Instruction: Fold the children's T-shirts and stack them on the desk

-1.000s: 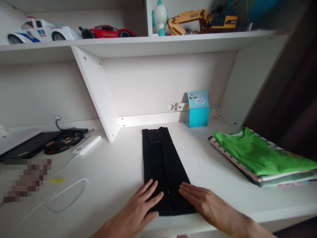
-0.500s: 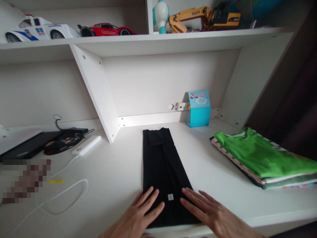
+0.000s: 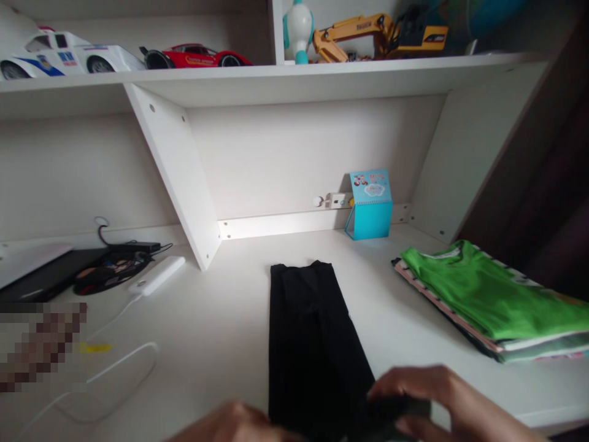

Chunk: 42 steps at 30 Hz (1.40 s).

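A long, narrow folded pair of black pants (image 3: pixel 308 331) lies on the white desk in front of me, its near end running out of the bottom of the view. At the lower right, my right hand (image 3: pixel 451 399) is closed on a raised bunch of the black cloth, thumb below and fingers above. My left hand (image 3: pixel 234 423), blurred and partly cut off by the lower edge, is curled at the near left corner of the pants. Its fingertips are mostly hidden.
Right of the pants is a stack of folded clothes, a green shirt (image 3: pixel 497 294) on top. A blue desk calendar (image 3: pixel 372 212) stands at the back. On the left lie a white power strip (image 3: pixel 159 275), a cable and dark flat items. Toy vehicles, including an excavator (image 3: pixel 368 31), sit on the shelf above.
My hands were flat on the pants; now they are curled at the near end, lower in view, the right one lifting cloth. The pants' far end has come closer to me.
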Each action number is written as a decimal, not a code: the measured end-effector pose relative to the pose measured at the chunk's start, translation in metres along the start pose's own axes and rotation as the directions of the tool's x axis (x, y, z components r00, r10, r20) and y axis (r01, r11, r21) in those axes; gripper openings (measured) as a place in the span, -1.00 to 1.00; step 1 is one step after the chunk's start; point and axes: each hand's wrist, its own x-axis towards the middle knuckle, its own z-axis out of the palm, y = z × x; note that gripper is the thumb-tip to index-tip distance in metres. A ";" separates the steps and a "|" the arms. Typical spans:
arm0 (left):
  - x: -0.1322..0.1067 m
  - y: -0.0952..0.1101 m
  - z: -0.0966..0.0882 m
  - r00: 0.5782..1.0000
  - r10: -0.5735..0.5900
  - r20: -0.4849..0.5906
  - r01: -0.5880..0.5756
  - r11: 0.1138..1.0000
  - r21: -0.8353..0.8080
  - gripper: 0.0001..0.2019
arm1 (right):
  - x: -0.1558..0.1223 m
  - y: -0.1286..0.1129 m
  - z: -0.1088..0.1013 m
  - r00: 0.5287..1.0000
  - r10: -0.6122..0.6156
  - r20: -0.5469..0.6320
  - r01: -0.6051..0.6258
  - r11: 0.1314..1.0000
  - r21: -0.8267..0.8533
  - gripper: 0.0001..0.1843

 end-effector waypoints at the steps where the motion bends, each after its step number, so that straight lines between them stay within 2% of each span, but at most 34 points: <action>1: 0.013 0.000 -0.017 0.996 -0.055 -0.071 0.052 0.998 -0.041 -0.68 | 0.016 0.008 -0.008 0.997 0.066 -0.046 -0.065 0.997 0.034 -0.77; 2: 0.030 -0.004 -0.035 0.983 -0.113 -0.147 0.101 0.991 -0.089 -0.64 | 0.036 0.019 -0.015 0.988 0.131 -0.081 -0.127 0.990 0.056 -0.77; 3: 0.052 -0.012 -0.051 0.968 -0.120 -0.219 0.092 0.987 -0.134 -0.62 | 0.060 0.033 -0.020 0.981 0.166 -0.105 -0.159 0.985 0.070 -0.77; 5: 0.101 -0.039 -0.075 0.966 -0.100 -0.238 0.048 0.975 -0.216 -0.64 | 0.109 0.070 -0.024 0.948 0.257 -0.190 -0.243 0.965 0.094 -0.82; 6: 0.125 -0.056 -0.082 0.954 -0.129 -0.269 0.055 0.963 -0.263 -0.66 | 0.132 0.089 -0.022 0.916 0.350 -0.195 -0.334 0.936 0.110 -0.84; 9: 0.179 -0.101 -0.087 0.921 -0.289 -0.261 0.178 0.908 -0.379 -0.72 | 0.182 0.137 -0.009 0.878 0.443 -0.181 -0.429 0.896 0.113 -0.86; 11: 0.195 -0.118 -0.086 0.916 -0.327 -0.231 0.215 0.888 -0.405 -0.74 | 0.195 0.156 0.000 0.865 0.471 -0.174 -0.458 0.882 0.114 -0.85; 15: 0.200 -0.131 -0.092 0.944 -0.276 -0.181 0.180 0.890 -0.418 -0.71 | 0.196 0.172 0.003 0.851 0.493 -0.180 -0.484 0.870 0.098 -0.82; 17: 0.202 -0.139 -0.096 0.940 -0.273 -0.204 0.195 0.922 -0.333 -0.71 | 0.195 0.175 0.000 0.842 0.492 -0.223 -0.493 0.868 0.057 -0.82; 20: 0.211 -0.154 -0.091 0.903 -0.312 -0.297 0.273 0.947 -0.167 -0.77 | 0.196 0.179 0.002 0.818 0.492 -0.298 -0.521 0.854 -0.019 -0.73; 22: 0.217 -0.163 -0.082 0.886 -0.322 -0.335 0.294 0.947 -0.131 -0.75 | 0.200 0.179 0.008 0.809 0.495 -0.315 -0.536 0.843 -0.052 -0.73; 24: 0.220 -0.165 -0.075 0.886 -0.306 -0.349 0.288 0.952 -0.104 -0.76 | 0.203 0.176 0.013 0.811 0.494 -0.315 -0.538 0.840 -0.069 -0.83; 27: 0.217 -0.153 -0.081 0.912 -0.244 -0.330 0.234 0.970 -0.070 -0.84 | 0.206 0.164 0.003 0.828 0.451 -0.332 -0.499 0.864 -0.072 -0.88; 29: 0.209 -0.132 -0.098 0.908 -0.177 -0.379 0.169 0.984 -0.055 -0.82 | 0.203 0.149 -0.017 0.831 0.398 -0.390 -0.455 0.889 -0.062 -0.92; 31: 0.196 -0.104 -0.119 0.863 -0.075 -0.499 0.061 0.997 -0.043 -0.76 | 0.193 0.126 -0.042 0.812 0.330 -0.481 -0.403 0.914 -0.053 -0.85; 34: 0.169 -0.063 -0.144 0.777 0.081 -0.624 -0.102 0.995 0.002 -0.74 | 0.162 0.082 -0.067 0.770 0.082 -0.633 -0.200 0.973 -0.118 -0.80; 36: 0.150 -0.047 -0.148 0.778 0.132 -0.614 -0.129 0.990 0.051 -0.76 | 0.135 0.052 -0.069 0.763 -0.098 -0.639 -0.057 0.975 -0.217 -0.86; 37: 0.141 -0.045 -0.146 0.800 0.138 -0.584 -0.115 0.990 0.077 -0.76 | 0.121 0.040 -0.065 0.796 -0.150 -0.586 -0.003 0.968 -0.251 -0.87; 38: 0.133 -0.047 -0.141 0.838 0.128 -0.530 -0.086 0.991 0.102 -0.74 | 0.108 0.029 -0.059 0.855 -0.166 -0.491 0.039 0.965 -0.260 -0.85; 40: 0.121 -0.055 -0.128 0.923 0.057 -0.381 0.011 0.985 0.174 -0.65 | 0.089 0.018 -0.045 0.963 -0.156 -0.221 0.112 0.974 -0.199 -0.76; 42: 0.115 -0.061 -0.107 0.967 -0.018 -0.255 0.089 0.959 0.270 -0.61 | 0.082 0.023 -0.033 0.991 -0.136 -0.006 0.134 0.984 -0.120 -0.72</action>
